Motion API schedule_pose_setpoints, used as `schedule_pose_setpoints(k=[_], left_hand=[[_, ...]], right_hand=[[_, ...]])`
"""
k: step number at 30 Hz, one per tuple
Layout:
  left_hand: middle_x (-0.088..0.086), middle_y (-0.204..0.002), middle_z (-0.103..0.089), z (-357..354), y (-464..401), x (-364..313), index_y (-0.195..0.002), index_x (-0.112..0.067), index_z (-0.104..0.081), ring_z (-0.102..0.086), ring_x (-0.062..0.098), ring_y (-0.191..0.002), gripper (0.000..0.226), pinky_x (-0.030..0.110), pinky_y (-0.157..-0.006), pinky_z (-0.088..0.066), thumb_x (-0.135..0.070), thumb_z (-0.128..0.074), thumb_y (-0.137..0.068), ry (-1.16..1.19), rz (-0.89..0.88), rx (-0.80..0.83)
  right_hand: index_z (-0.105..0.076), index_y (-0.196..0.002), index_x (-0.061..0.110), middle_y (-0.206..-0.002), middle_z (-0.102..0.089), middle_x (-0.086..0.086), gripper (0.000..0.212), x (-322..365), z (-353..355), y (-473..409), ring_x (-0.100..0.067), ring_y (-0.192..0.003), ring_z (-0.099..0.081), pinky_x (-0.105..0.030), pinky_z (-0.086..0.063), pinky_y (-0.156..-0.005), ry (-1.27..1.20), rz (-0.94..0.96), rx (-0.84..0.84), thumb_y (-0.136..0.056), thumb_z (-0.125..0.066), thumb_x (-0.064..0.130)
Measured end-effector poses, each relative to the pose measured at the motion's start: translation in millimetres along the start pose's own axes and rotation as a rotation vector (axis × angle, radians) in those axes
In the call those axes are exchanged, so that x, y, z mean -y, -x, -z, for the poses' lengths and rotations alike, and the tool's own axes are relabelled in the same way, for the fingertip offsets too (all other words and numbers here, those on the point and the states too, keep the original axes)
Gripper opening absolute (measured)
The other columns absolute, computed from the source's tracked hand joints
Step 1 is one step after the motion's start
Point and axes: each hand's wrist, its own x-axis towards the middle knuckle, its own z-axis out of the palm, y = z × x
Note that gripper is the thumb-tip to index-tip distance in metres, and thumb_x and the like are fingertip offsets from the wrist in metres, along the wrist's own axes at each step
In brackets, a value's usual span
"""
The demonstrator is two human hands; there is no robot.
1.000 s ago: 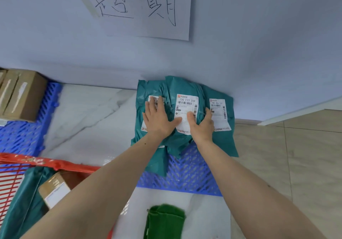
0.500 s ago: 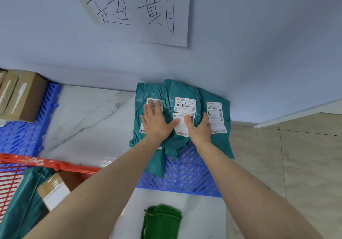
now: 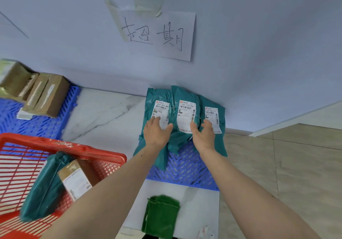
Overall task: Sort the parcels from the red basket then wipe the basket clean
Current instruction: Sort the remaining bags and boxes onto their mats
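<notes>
Wall (image 3: 259, 44): pale blue, fills the upper half of the frame. A white paper sign (image 3: 159, 33) with handwritten characters is taped to it at upper centre.

Floor: white marble slab (image 3: 103, 113) at centre, beige tiles (image 3: 277, 164) at right.

Red basket (image 3: 61, 146): lower left of the frame, slatted plastic. It holds a teal bag parcel (image 3: 42, 188) and, leaning beside it, a brown carton (image 3: 75, 181) with a white label facing up.

Blue pallet, left (image 3: 37, 126): at the left edge, above the basket. Two brown cartons (image 3: 35, 92) rest on it against the wall.

Blue pallet, centre (image 3: 185, 168): below the middle of the frame. Three teal parcels lie side by side on its far end against the wall, labels up: left parcel (image 3: 157, 98), middle parcel (image 3: 185, 139), right parcel (image 3: 220, 142). Their edges overlap.

Green cloth (image 3: 161, 214): folded, on the marble at bottom centre, just below the centre pallet and well apart from the basket.

Left hand (image 3: 155, 133): palm down, fingers spread flat, resting on the lower part of the left parcel and its label. It grips nothing.

Right hand (image 3: 203, 137): thumb and fingers parted, set across the seam between the middle and right parcels, fingertips touching both. It is not closed on anything.
</notes>
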Motion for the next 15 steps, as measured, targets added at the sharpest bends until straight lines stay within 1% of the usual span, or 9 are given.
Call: schedule_pose_setpoints(k=[2,4,6,8,10,13,15], left_hand=[[0.011,-0.154,-0.04,9,20,2,-0.147,-0.007,-0.042,-0.03,0.03,-0.144,0.061,0.04,-0.118,-0.023,-0.038,-0.058,-0.096,0.081,0.037,-0.007],[0.011,-0.148,-0.046,17,38,6,-0.144,-0.009,-0.046,-0.037,0.031,-0.139,0.058,0.04,-0.116,-0.028,-0.038,-0.06,-0.095,0.164,0.078,-0.007],[0.011,-0.143,-0.052,23,57,13,-0.139,-0.01,-0.051,-0.046,0.029,-0.133,0.055,0.044,-0.113,-0.036,-0.038,-0.063,-0.093,0.277,0.114,-0.018],[0.009,-0.139,-0.056,32,82,20,-0.135,-0.009,-0.054,-0.052,0.026,-0.128,0.052,0.046,-0.108,-0.042,-0.036,-0.064,-0.092,0.355,0.134,-0.039],[0.008,-0.134,-0.059,39,105,30,-0.131,-0.009,-0.057,-0.055,0.024,-0.123,0.048,0.044,-0.106,-0.045,-0.034,-0.065,-0.092,0.39,0.147,-0.069],[0.008,-0.129,-0.061,50,133,47,-0.127,-0.006,-0.06,-0.056,0.022,-0.121,0.042,0.04,-0.105,-0.044,-0.028,-0.065,-0.092,0.441,0.159,-0.106],[0.008,-0.126,-0.062,60,144,62,-0.125,-0.005,-0.062,-0.057,0.022,-0.119,0.039,0.039,-0.104,-0.044,-0.026,-0.065,-0.092,0.46,0.17,-0.125]], right_hand=[[-0.041,-0.143,0.014,-0.134,-0.051,-0.002,0.059,5,3,16,-0.026,-0.13,-0.045,-0.045,-0.04,-0.109,-0.008,0.038,0.01,-0.095,-0.058,0.042],[-0.047,-0.136,0.014,-0.128,-0.055,0.001,0.05,11,4,34,-0.021,-0.121,-0.053,-0.037,-0.043,-0.101,-0.008,0.07,0.035,-0.095,-0.059,0.039],[-0.049,-0.135,0.013,-0.125,-0.058,0.0,0.046,14,4,52,-0.017,-0.111,-0.056,-0.029,-0.042,-0.093,-0.003,0.11,0.069,-0.096,-0.059,0.036],[-0.051,-0.134,0.013,-0.115,-0.059,0.003,0.042,16,2,75,-0.014,-0.106,-0.056,-0.026,-0.04,-0.09,-0.006,0.144,0.107,-0.098,-0.058,0.033],[-0.053,-0.132,0.015,-0.107,-0.06,0.006,0.038,15,-5,97,-0.014,-0.106,-0.058,-0.025,-0.04,-0.088,-0.005,0.155,0.147,-0.098,-0.058,0.031],[-0.056,-0.129,0.016,-0.107,-0.061,0.006,0.035,13,-19,130,-0.013,-0.105,-0.058,-0.026,-0.041,-0.09,0.011,0.152,0.204,-0.098,-0.058,0.032],[-0.057,-0.126,0.018,-0.104,-0.062,0.009,0.032,12,-33,149,-0.014,-0.106,-0.06,-0.031,-0.045,-0.093,0.021,0.149,0.219,-0.098,-0.058,0.033]])
